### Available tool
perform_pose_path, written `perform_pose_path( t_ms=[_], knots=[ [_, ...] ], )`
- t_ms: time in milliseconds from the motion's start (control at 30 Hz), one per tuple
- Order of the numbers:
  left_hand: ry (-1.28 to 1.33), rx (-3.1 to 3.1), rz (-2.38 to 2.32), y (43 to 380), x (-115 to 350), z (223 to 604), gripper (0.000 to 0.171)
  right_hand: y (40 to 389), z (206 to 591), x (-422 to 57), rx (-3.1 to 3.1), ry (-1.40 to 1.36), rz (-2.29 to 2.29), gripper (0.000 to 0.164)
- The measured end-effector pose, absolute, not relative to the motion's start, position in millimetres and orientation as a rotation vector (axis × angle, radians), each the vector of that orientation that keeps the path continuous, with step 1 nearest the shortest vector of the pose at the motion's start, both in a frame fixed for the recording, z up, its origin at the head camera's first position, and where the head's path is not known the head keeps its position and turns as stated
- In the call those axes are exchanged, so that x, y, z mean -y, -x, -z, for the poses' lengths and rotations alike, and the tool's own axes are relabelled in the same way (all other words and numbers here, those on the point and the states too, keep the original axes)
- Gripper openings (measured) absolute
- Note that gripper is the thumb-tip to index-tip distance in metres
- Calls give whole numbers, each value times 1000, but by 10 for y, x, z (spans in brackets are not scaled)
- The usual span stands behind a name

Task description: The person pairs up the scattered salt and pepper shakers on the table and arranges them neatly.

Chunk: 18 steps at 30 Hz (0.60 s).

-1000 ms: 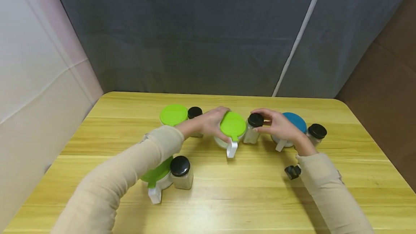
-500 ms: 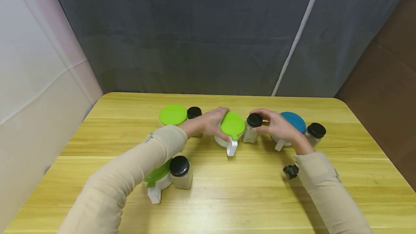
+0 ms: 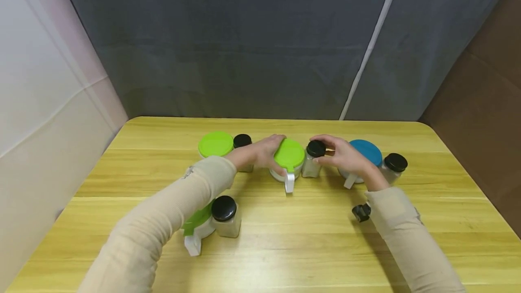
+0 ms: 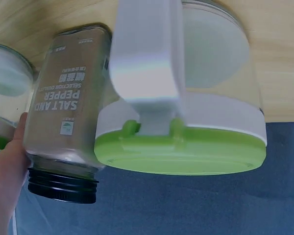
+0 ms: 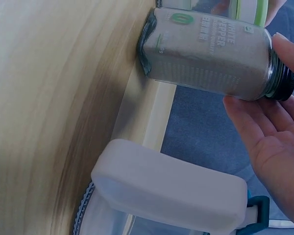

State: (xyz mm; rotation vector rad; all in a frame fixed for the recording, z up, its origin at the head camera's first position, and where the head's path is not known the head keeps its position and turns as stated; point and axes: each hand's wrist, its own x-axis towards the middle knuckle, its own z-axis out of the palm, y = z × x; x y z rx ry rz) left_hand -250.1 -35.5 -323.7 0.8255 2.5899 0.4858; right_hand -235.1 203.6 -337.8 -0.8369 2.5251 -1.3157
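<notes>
Left hand (image 3: pixel 263 153) wraps round a round clear jar w/ lime-green lid & white handle (image 3: pixel 291 153) — thumb on near side by the handle, other fingers on far side, spread only as wide as the jar. Jar is upright mid-table, handle twd the person. Right hand (image 3: pixel 343 154) has a square-sided clear pepper bottle w/ black screw cap (image 3: pixel 311 167) btwn thumb & fingers, gripped up at cap & neck, hand parted just enough to take it. Bottle is just R of that jar, base down; can't tell if the 2 touch or if its base sits on the light wood table (image 3: pixel 285 257). Back L: 2nd lime-green-lidded jar (image 3: pixel 216 144), white handle showing in left wrist view, & beside it a black-capped square bottle marked SALT AND PEPPER (image 4: pixel 63 98), partly behind the arm in head view. Front L: 3rd green-lidded jar (image 3: pixel 202 230), lid part hidden by the beige left sleeve (image 3: pixel 163 225), w/ a front black-capped square bottle (image 3: pixel 228 225) right alongside. R side: blue-lidded round jar w/ white handle (image 3: pixel 367 151), partly behind right hand, then a far-right black-capped bottle (image 3: pixel 392 168), lower part hidden by the wrist. Small black item (image 3: pixel 360 213) by right cuff — too small to ID. Dark grey cloth backdrop (image 3: pixel 228 49) behind.
</notes>
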Motion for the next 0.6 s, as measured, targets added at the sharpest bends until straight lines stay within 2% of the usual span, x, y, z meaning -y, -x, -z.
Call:
perform_pose_path(
  t_ms=[600],
  knots=[
    [-701,-2590,-439,2530,314,3164,100,2406,3381,-2002,-2506,748,1352,52]
  ],
)
